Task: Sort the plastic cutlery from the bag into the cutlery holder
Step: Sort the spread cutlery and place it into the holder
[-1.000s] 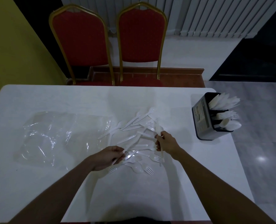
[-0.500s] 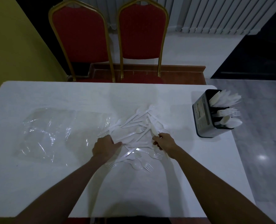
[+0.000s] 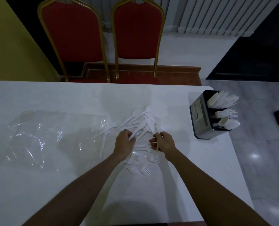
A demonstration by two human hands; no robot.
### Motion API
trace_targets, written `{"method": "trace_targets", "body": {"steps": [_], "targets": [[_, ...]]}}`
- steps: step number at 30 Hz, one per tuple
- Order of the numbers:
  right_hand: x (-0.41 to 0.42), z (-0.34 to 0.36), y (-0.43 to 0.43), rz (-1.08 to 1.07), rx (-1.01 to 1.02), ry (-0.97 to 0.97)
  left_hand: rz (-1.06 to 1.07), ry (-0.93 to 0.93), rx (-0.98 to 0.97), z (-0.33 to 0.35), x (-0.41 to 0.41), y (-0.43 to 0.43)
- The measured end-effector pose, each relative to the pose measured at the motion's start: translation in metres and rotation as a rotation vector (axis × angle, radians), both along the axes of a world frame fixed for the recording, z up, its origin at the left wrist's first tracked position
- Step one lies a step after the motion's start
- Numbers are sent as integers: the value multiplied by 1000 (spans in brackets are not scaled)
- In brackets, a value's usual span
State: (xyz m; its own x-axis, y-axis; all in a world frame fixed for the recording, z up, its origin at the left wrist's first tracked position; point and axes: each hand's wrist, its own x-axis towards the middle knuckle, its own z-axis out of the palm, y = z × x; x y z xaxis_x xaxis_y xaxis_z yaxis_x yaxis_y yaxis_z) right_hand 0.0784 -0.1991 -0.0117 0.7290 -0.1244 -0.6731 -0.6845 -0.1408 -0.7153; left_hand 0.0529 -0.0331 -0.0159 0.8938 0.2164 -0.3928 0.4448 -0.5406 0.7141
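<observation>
- Head view, nearest: two bare forearms reach out over the white table (image 3: 54,185).
- Just ahead of the wrists, a loose fork (image 3: 145,171) and spoon (image 3: 133,169) lie side by side, touching.
- Left hand (image 3: 124,142): fingers curled round a white piece pulled from the heap; which kind, cannot tell.
- Right hand (image 3: 164,141): thumb and fingers pinch a thin handle that runs down across the palm.
- Both hands sit at the near edge of the pile (image 3: 140,123), a criss-crossed scatter of white cutlery mid-table.
- Bag (image 3: 42,136): clear plastic, flat and crumpled, left of the pile, its right edge touching it.
- Holder (image 3: 204,116): dark, at the far right corner, well apart from the pile; knives in the far slot, forks in the middle, spoons nearest.
- Beyond the table: two red chairs (image 3: 75,33) with gold frames.
</observation>
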Motion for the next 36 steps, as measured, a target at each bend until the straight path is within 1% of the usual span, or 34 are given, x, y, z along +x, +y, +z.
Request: {"method": "trace_targets", "body": {"steps": [2, 8, 11, 14, 17, 20, 25, 27, 29, 30, 32, 34, 36], "targets": [[-1, -3, -6, 2, -17, -6, -68, 0, 37, -9, 5, -9], [-5, -9, -15, 1, -34, 4, -237, -32, 266, -20, 6, -20], [-5, -9, -13, -5, -25, 16, -245, -99, 292, -19, -2, -14], [-2, -8, -7, 14, -8, 29, -224, -145, 272, -17, -13, -9], [2, -3, 2, 19, 54, 7, -300, -166, 238, -10, -18, -14], [7, 3, 7, -16, 119, -7, -367, -215, 137, -6, -14, -23], [14, 4, 5, -87, 211, 21, -302, -236, -57, -4, -7, -24], [17, 5, 6, -100, 219, 29, -343, -195, -101, -5, -4, -17], [20, 3, 7, -134, 193, 29, -338, -212, -100, -6, -1, -2], [22, 2, 6, -161, 186, 34, -293, -257, -35, -9, 0, 9], [25, -1, 3, -202, 177, 46, -185, -330, 224, -20, 3, 40], [26, -2, 0, -236, 198, 61, -181, -295, 444, -32, 3, 71], [25, -2, -2, -277, 252, 81, -222, -224, 563, -38, 4, 90]]}}
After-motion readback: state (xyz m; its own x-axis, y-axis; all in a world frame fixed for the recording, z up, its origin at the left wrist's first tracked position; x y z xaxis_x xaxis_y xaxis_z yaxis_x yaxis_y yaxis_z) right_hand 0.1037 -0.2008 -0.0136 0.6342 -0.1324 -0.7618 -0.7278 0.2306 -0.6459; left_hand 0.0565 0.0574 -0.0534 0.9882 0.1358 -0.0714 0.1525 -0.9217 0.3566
